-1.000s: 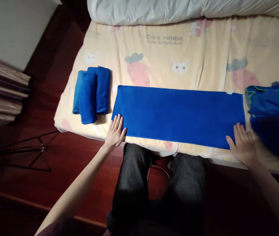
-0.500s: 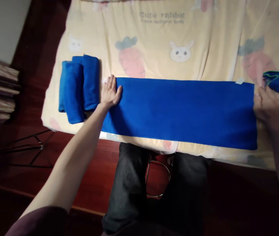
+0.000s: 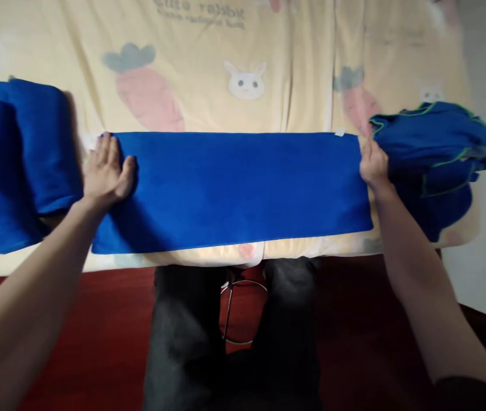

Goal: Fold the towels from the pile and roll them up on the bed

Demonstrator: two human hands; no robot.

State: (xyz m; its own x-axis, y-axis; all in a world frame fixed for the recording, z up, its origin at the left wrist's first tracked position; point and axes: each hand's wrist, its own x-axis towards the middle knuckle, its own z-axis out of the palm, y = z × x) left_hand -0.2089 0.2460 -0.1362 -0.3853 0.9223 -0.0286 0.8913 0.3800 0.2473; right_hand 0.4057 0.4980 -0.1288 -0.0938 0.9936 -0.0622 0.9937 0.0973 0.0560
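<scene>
Left hand (image 3: 106,174) and right hand (image 3: 374,162) have shifted to far corners of blue cloth (image 3: 243,188), flat on bed (image 3: 209,108). Left spread; right curled, pinch unclear from here. Uneven tugging could skew it.

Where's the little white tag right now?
In the head view, the white tag is at the far edge of the blue cloth, near its right end, close to the right hand.

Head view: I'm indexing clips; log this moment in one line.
left hand: on left end of blue rectangular cloth; right hand: at right end, grip unclear; left: bundled blue cloths; right: crumpled green-edged blue fabric
</scene>
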